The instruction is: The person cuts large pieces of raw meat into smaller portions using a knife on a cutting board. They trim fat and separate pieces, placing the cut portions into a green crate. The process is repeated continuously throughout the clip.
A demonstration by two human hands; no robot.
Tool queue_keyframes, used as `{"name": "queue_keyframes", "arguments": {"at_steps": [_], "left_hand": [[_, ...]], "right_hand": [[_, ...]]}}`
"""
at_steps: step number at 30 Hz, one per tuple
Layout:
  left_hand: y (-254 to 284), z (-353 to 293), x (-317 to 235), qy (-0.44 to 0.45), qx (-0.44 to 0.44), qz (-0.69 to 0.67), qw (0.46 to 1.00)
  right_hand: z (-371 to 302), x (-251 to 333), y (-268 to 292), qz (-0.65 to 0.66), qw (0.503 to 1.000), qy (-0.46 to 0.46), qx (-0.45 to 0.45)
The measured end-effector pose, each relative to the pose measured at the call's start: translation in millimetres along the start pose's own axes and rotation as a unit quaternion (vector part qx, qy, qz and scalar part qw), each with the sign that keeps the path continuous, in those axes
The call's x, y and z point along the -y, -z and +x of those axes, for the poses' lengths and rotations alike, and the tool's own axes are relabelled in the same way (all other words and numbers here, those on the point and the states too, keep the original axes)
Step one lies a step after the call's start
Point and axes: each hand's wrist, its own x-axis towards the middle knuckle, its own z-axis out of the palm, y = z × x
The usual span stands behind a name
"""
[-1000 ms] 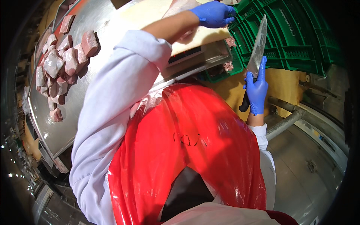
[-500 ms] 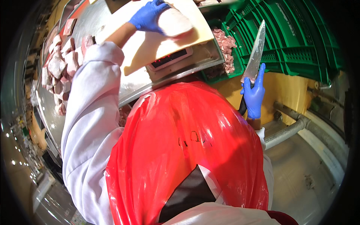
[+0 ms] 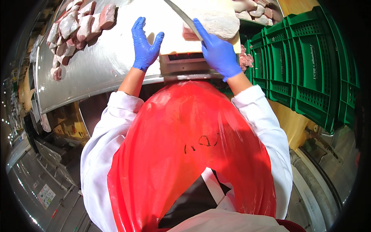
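My right hand (image 3: pixel 221 54), in a blue glove, grips a knife (image 3: pixel 181 14) with its index finger stretched along the blade; the handle is hidden in the palm. The blade points away and to the left, over the near left part of a large pale slab of meat (image 3: pixel 216 24). Under the slab lies a cream cutting board (image 3: pixel 173 45). My left hand (image 3: pixel 146 45), also blue-gloved, holds nothing; its thumb and fingers are apart, just left of the board above the metal table (image 3: pixel 112 62).
A pile of meat chunks (image 3: pixel 75 33) covers the table's far left. A scale with a dark display (image 3: pixel 185 56) sits at the board's near edge. Green crates (image 3: pixel 297 62) stand on the right, beside pink meat trimmings (image 3: pixel 245 60). More meat pieces (image 3: pixel 261 13) lie at the far right.
My left hand has let go of the slab and moved nearer. My right hand has brought the knife from beside the crates to the slab. The view has shifted too.
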Motion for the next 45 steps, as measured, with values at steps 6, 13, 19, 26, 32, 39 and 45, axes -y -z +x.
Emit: {"name": "queue_keyframes", "arguments": {"at_steps": [6, 13, 19, 26, 32, 39, 45], "left_hand": [[9, -12, -1, 0.014, -0.024, -0.022, 0.999], [-30, 3, -30, -0.043, -0.018, -0.069, 0.997], [-52, 0, -34, -0.149, 0.160, 0.137, 0.966], [-8, 13, -14, -0.195, 0.206, 0.042, 0.958], [13, 34, 11, -0.133, 0.192, -0.056, 0.971], [0, 71, 45, -0.013, 0.118, -0.174, 0.978], [-55, 87, 8, 0.054, 0.257, -0.104, 0.959]], "right_hand": [[-33, -6, 33, -0.075, 0.985, -0.014, 0.158], [-131, -48, 97, -0.049, 0.974, -0.048, 0.214], [-118, -30, 87, 0.141, 0.972, -0.178, 0.064], [-7, 18, 0, 0.144, 0.974, -0.168, -0.042], [37, 52, -31, 0.001, 0.976, -0.217, -0.002], [-49, 133, 12, -0.045, 0.925, -0.317, 0.204], [-97, 167, 53, 0.049, 0.909, -0.387, 0.149]]}}
